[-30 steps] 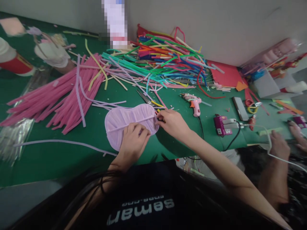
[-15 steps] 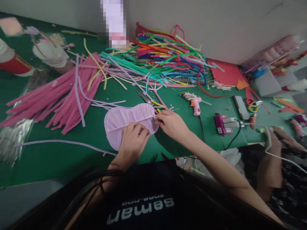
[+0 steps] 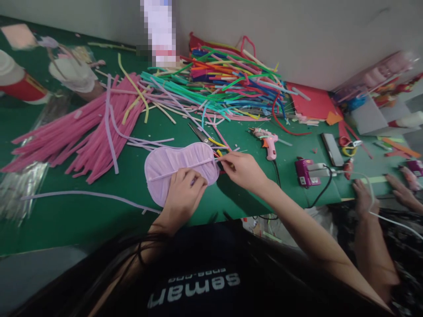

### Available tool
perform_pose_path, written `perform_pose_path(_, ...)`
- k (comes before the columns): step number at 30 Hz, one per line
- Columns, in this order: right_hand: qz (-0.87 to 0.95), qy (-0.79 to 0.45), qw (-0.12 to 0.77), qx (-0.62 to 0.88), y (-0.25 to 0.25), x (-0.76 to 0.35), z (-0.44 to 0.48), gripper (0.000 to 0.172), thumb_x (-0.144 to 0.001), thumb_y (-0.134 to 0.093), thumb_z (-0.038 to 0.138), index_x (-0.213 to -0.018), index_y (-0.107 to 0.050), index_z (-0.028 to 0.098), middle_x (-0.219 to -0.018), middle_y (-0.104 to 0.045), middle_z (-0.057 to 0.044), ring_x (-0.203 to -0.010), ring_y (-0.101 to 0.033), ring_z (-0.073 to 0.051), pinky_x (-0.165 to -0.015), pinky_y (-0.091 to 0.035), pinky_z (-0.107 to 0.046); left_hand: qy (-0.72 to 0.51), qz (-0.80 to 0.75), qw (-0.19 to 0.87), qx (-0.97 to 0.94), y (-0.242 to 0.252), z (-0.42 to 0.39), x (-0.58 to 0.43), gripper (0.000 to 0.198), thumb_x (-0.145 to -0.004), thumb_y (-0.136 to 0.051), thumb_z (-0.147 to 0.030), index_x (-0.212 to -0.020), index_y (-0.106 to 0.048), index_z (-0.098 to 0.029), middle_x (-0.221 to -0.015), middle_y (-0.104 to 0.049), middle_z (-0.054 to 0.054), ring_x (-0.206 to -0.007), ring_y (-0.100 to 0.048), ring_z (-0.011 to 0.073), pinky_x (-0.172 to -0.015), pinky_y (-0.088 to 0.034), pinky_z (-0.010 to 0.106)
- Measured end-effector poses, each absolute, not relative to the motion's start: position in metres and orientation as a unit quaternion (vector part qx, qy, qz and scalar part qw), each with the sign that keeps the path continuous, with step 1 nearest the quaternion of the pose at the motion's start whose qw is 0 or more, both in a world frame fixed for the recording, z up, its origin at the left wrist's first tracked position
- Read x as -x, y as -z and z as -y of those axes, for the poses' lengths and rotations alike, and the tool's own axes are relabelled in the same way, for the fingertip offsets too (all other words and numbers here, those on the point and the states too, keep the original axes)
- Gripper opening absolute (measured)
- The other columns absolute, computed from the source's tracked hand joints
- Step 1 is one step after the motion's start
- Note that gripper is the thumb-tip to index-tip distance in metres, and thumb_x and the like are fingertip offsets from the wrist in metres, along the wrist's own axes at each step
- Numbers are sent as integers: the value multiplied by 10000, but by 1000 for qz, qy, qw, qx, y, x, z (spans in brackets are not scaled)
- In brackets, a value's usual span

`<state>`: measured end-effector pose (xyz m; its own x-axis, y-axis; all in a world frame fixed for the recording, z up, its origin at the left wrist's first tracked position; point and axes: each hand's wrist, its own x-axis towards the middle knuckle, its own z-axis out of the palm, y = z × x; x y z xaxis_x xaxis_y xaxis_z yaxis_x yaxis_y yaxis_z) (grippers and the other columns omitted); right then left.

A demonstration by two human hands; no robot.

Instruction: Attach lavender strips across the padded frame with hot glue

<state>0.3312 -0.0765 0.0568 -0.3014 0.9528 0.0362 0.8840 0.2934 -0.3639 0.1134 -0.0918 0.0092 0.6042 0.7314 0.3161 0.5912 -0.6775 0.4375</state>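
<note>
A lavender, peanut-shaped fuzzy piece point(image 3: 161, 160) lies on the green table, made of side-by-side strips with a rim around them. Across its middle runs a lavender pipe cleaner point(image 3: 198, 164). My left hand point(image 3: 185, 191) presses on the piece's lower edge with curled fingers, gripping it. At the right end, my right hand point(image 3: 243, 169) pinches the thin tip of the crossing pipe cleaner; the fingers partly hide that tip. Just behind these fingers are the red and yellow handles point(image 3: 219, 153) of a tool, mostly covered. Scissors point(image 3: 200, 134) lie beyond the piece.
Pink pipe cleaners point(image 3: 82, 127) lie in a bundle at left, a multicoloured heap point(image 3: 224, 83) along the wall. A pink glue gun point(image 3: 269, 143) with a cord, a purple power block point(image 3: 307, 171) and a phone-like slab point(image 3: 331, 149) sit at right. Another person's hands point(image 3: 363, 196) are at far right.
My right hand has shifted slightly right, away from the piece's end, still pinching. My left hand stays put. The other person's hands at far right have moved apart.
</note>
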Motion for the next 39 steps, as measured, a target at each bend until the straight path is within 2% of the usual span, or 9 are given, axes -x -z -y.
perform_pose_path(4,746,-176,205,608,-44,-324,76,133,-873,-688,235,-974,-726,156,-848,-733,-50,-700,-650,-153,-694,-514,-282,-243,-372,149,-883,-9,92,-113,104,-945,-575,-219,-930,-664,-167,-955,-646,86,-975,-488,279,-826,-432,426)
perform_pose_path(8,741,-161,241,606,-37,-316,73,86,-842,-714,168,-923,-727,142,-843,-716,-63,-725,-644,-156,-693,-509,-276,-243,-372,150,-883,-9,93,-113,96,-941,-581,-213,-918,-663,-167,-945,-640,84,-964,-481,275,-831,-430,426)
perform_pose_path(12,754,-159,214,600,-38,-316,71,108,-860,-650,111,-909,-731,165,-867,-719,-58,-718,-641,-151,-704,-511,-280,-243,-373,149,-883,-9,92,-113,102,-944,-578,-220,-923,-662,-167,-950,-643,85,-968,-488,276,-832,-428,426)
perform_pose_path(25,785,-116,129,595,-44,-315,74,141,-894,-597,131,-941,-729,146,-925,-733,-96,-823,-677,-203,-755,-525,-313,-236,-372,150,-885,-10,93,-113,128,-955,-554,-232,-930,-663,-169,-953,-637,88,-966,-493,275,-842,-426,426)
perform_pose_path(34,741,-161,190,624,-42,-315,75,129,-852,-625,103,-919,-723,155,-840,-725,-54,-708,-659,-153,-703,-521,-276,-240,-379,150,-881,-9,94,-113,132,-955,-556,-237,-919,-666,-173,-959,-641,86,-971,-488,275,-836,-424,423)
perform_pose_path(39,759,-161,195,600,-41,-316,75,139,-850,-610,86,-897,-722,155,-870,-718,-65,-721,-647,-154,-704,-517,-278,-237,-378,148,-883,-9,94,-113,133,-955,-551,-237,-925,-668,-180,-956,-642,89,-967,-493,276,-830,-419,428)
